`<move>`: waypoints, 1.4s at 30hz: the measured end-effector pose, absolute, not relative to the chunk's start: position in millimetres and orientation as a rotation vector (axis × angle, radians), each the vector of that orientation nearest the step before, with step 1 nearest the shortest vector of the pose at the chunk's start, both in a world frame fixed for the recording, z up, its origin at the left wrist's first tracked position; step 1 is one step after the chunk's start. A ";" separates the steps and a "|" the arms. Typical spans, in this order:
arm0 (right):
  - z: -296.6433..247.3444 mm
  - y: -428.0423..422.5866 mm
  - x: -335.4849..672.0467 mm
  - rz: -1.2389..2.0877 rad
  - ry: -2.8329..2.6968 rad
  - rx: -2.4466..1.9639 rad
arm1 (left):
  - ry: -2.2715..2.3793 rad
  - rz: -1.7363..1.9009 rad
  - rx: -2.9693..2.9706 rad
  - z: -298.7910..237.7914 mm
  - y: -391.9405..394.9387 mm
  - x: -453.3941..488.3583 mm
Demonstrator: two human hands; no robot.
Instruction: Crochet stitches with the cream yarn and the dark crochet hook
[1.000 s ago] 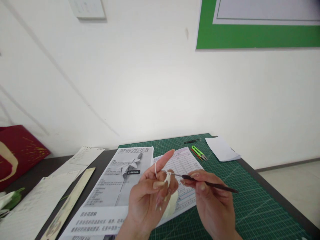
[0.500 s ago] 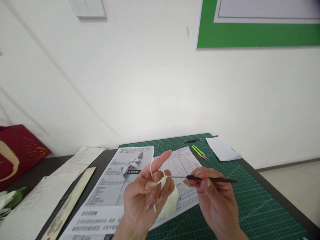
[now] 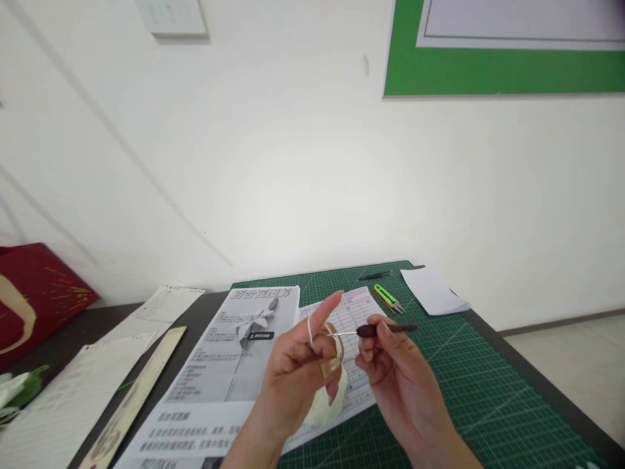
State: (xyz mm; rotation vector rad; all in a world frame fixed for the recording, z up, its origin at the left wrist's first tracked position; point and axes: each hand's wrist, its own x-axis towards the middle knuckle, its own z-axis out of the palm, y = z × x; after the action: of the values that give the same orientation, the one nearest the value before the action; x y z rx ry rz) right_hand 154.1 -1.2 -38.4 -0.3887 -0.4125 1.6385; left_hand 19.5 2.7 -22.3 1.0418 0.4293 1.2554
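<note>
My left hand (image 3: 303, 368) pinches a small strip of white crochet work (image 3: 338, 345) between thumb and fingers. A strand of white yarn loops over its raised index finger. In my right hand (image 3: 395, 365) is a crochet hook (image 3: 385, 329) with a dark handle, gripped between thumb and fingers. The hook's thin metal shaft points left, its tip at the yarn by my left fingers. Behind the left hand a pale yarn ball (image 3: 328, 404) rests on the printed sheets, partly hidden by the fingers.
On the green cutting mat (image 3: 488, 391) lie green thread snips (image 3: 388, 296), dark tweezers (image 3: 375, 275) and a white paper (image 3: 434, 291). A printed pattern sheet (image 3: 195, 391) and a form (image 3: 356, 306) lie beneath the hands. Left are a ruler (image 3: 134, 397), handwritten sheets and a red bag (image 3: 41, 299).
My right hand has moved left, bringing the hook closer to my left hand. The left hand has turned slightly and shifted right, with its fingers folded more closely around the crochet work.
</note>
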 end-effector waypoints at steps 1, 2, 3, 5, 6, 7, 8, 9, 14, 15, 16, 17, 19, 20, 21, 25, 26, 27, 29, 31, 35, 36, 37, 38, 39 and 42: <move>-38.7 -2.3 151.5 1.602 -0.444 -0.392 | 0.423 1.243 1.025 -23.9 3.3 21.0; -39.1 -3.4 149.0 1.567 -0.479 -0.396 | 0.406 1.228 1.008 -25.1 3.7 22.3; -39.6 -4.4 146.6 1.533 -0.517 -0.402 | 0.386 1.212 0.994 -25.7 4.2 23.3; -40.5 -5.6 143.1 1.472 -0.586 -0.425 | 0.355 1.189 0.981 -25.8 5.0 24.0; -40.8 -5.8 141.9 1.453 -0.614 -0.434 | 0.352 1.176 0.984 -25.4 5.4 23.6; -41.0 -5.7 141.1 1.448 -0.635 -0.437 | 0.358 1.164 0.995 -24.9 5.8 22.7; -40.9 -5.6 140.5 1.459 -0.649 -0.431 | 0.369 1.146 1.013 -24.4 6.2 21.7; -40.8 -5.4 140.0 1.484 -0.660 -0.416 | 0.382 1.130 1.035 -23.9 6.5 20.4; -40.4 -4.8 137.4 1.608 -0.675 -0.337 | 0.420 1.097 1.093 -20.6 6.6 14.8; -40.7 -4.8 137.2 1.613 -0.670 -0.337 | 0.439 1.079 1.095 -19.7 6.4 14.0; -41.0 -4.8 137.2 1.613 -0.667 -0.339 | 0.459 1.055 1.098 -18.8 6.1 13.2; -41.4 -4.7 137.4 1.611 -0.669 -0.344 | 0.476 1.035 1.103 -18.1 6.0 12.4; -42.2 -4.5 138.4 1.617 -0.682 -0.349 | 0.475 1.009 1.117 -17.4 6.3 11.0; -42.6 -4.4 139.0 1.625 -0.692 -0.350 | 0.460 0.998 1.127 -17.5 6.9 10.3; -42.8 -4.2 139.6 1.632 -0.701 -0.347 | 0.434 0.985 1.137 -18.0 7.8 9.5; -43.0 -3.1 140.6 1.631 -0.704 -0.312 | 0.399 0.952 1.158 -21.3 12.8 7.3; -42.9 -2.8 140.6 1.636 -0.710 -0.295 | 0.413 0.949 1.167 -22.0 13.7 7.1; -42.8 -2.5 140.6 1.645 -0.718 -0.278 | 0.425 0.946 1.175 -22.4 14.3 7.2; -42.6 -2.2 140.9 1.657 -0.738 -0.258 | 0.429 0.944 1.167 -21.9 14.2 8.2; -42.1 -2.0 141.8 1.636 -0.761 -0.257 | 0.461 0.977 1.111 -19.8 12.8 9.9; -40.8 -1.5 144.6 1.572 -0.746 -0.298 | 0.484 1.025 0.987 -15.0 10.5 11.2; -40.6 -1.4 145.2 1.572 -0.727 -0.309 | 0.466 1.023 0.970 -14.5 10.5 10.8; -40.6 -1.4 145.7 1.581 -0.705 -0.314 | 0.446 1.021 0.957 -14.4 10.6 10.1; -40.5 -1.5 146.0 1.596 -0.686 -0.313 | 0.428 1.024 0.943 -14.7 10.9 9.3; -40.4 -1.8 146.2 1.615 -0.672 -0.301 | 0.412 1.026 0.929 -15.3 11.3 8.4; -39.3 -3.1 146.4 1.684 -0.650 -0.240 | 0.348 1.016 0.904 -18.4 12.4 6.1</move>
State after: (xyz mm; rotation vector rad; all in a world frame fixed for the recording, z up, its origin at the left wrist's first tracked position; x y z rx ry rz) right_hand 146.4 -3.1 -39.3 -0.2398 -0.6501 1.6838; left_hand 6.1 12.4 -18.4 0.9044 0.3476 1.0155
